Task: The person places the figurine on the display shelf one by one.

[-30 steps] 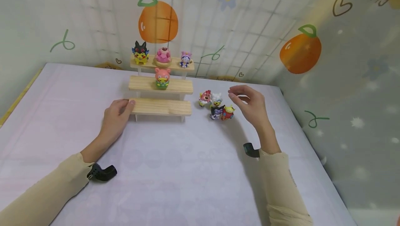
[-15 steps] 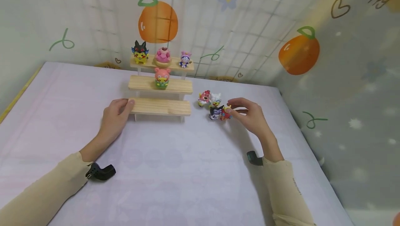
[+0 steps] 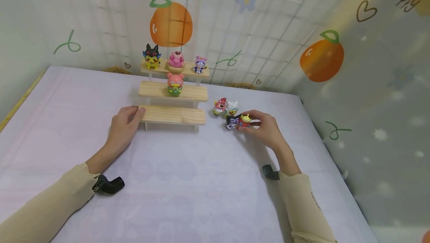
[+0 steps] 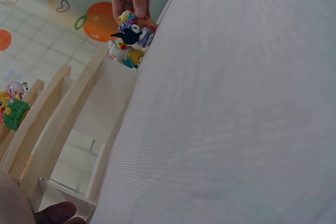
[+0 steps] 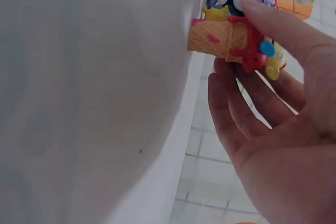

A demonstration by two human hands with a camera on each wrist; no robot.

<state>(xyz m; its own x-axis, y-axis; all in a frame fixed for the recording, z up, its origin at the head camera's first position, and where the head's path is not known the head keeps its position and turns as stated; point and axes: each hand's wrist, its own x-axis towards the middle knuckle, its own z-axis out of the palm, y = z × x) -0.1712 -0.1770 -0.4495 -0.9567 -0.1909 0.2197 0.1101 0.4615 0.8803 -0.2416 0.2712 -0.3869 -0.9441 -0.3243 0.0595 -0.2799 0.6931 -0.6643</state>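
Note:
With thumb and fingers, my right hand point(image 3: 267, 129) pinches a small red figurine with a yellow-green top point(image 3: 245, 120). The right wrist view shows its waffle-patterned base point(image 5: 218, 38) between thumb and fingers, low by the table. Close beside it stand a black-and-purple figurine point(image 3: 231, 122), a white-hooded one point(image 3: 231, 108) and a red-and-pink one point(image 3: 220, 106). My left hand point(image 3: 122, 129) grips the left end of the bottom shelf of a three-tier wooden display stand point(image 3: 171, 115), thumb on the board's edge.
A pink-hooded figurine point(image 3: 175, 84) stands on the middle shelf. On the top shelf are a black-eared yellow figurine point(image 3: 152, 57), a pink one point(image 3: 176, 62) and a small purple-blue one point(image 3: 200, 65). A patterned curtain point(image 3: 268, 30) hangs behind the white-covered table point(image 3: 188, 183).
My right hand has come down and a little left onto the red figurine, its fingers now around it. The left hand stays on the shelf end.

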